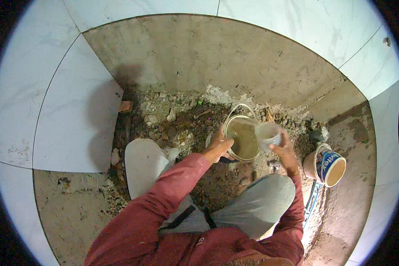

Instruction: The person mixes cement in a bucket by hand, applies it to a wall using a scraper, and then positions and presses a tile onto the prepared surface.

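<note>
A small bucket (243,141) with a pale rim and raised handle holds murky, brownish liquid. My left hand (219,146) grips its left side, with the thumb over the rim. At the bucket's right edge is a translucent plastic cup (267,135), slightly blurred. The fingers of my right hand (285,151) are wrapped round the cup's right side. I cannot tell whether the cup touches the bucket or what is in it.
Rubble and loose soil (164,115) surround the bucket, below a bare cement wall (235,57). Large pale tiles (71,111) line the left and top. A blue-labelled tub (324,165) lies tilted at right, beside a knotted plastic bag (319,134) and a blue-and-white strip (312,201).
</note>
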### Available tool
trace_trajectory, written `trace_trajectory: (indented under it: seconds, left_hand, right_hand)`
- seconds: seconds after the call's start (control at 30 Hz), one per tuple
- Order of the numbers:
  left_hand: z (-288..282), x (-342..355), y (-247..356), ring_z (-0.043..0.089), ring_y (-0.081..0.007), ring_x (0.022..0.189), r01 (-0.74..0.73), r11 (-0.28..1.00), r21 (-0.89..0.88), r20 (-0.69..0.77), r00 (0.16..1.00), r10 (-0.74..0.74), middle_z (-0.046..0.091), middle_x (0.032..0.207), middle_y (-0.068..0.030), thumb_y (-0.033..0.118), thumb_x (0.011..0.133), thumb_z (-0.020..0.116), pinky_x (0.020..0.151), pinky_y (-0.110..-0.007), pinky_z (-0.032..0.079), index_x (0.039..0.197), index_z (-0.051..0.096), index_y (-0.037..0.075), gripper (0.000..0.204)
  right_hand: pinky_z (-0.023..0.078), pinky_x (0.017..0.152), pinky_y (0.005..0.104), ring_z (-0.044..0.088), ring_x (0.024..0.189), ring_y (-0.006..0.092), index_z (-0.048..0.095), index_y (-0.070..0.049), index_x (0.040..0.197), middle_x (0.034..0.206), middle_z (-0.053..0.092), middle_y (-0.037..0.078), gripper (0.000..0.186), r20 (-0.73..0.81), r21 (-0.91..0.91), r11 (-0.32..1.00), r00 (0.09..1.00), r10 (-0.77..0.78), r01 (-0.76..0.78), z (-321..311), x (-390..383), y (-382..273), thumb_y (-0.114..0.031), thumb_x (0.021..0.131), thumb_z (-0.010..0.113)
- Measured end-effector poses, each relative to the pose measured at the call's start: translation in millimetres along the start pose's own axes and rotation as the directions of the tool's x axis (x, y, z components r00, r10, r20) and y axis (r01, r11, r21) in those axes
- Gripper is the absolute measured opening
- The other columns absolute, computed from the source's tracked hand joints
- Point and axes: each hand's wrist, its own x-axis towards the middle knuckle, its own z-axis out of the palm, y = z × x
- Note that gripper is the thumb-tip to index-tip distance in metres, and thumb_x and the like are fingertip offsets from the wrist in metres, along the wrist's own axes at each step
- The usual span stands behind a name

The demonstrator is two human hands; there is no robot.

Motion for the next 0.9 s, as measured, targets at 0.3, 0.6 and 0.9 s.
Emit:
trace_trajectory:
  seconds: [0.3,0.6,0.9]
  left_hand:
    - [2,-16,0,0.060,-0.0358,0.100,0.027,1.000,-0.015,0.009,1.000,-0.026,0.047,0.128,-0.0140,0.006,0.086,0.058,0.066,-0.058,0.062,0.149,0.023,0.027,0.076]
    - [-1,-16,8,0.060,-0.0376,0.103,-0.060,0.998,-0.025,0.121,0.991,0.062,0.047,0.130,-0.0146,0.006,0.084,0.058,0.062,-0.057,0.062,0.148,0.028,0.025,0.073]
    - [17,12,-12,0.061,-0.0332,0.101,-0.055,0.943,0.327,-0.161,0.980,0.113,0.048,0.131,-0.0171,0.000,0.079,0.057,0.054,-0.049,0.063,0.150,0.025,0.011,0.079]
  right_hand:
    - [0.045,0.096,0.0376,0.055,0.114,0.0251,0.050,0.003,0.135,0.125,0.055,0.014,0.073,-0.153,-0.822,0.561,0.915,-0.374,0.092,-71,121,-104,-0.031,0.077,0.080]
    - [0.041,0.101,0.0409,0.051,0.121,0.0326,0.052,0.004,0.131,0.129,0.053,0.025,0.076,-0.332,-0.638,0.745,0.803,-0.495,0.196,-90,135,-149,-0.041,0.077,0.079]
    - [0.039,0.105,0.0436,0.047,0.124,0.0368,0.049,-0.007,0.139,0.128,0.051,0.018,0.083,0.311,-0.703,0.585,0.915,-0.257,0.404,-28,17,-58,-0.022,0.066,0.085]
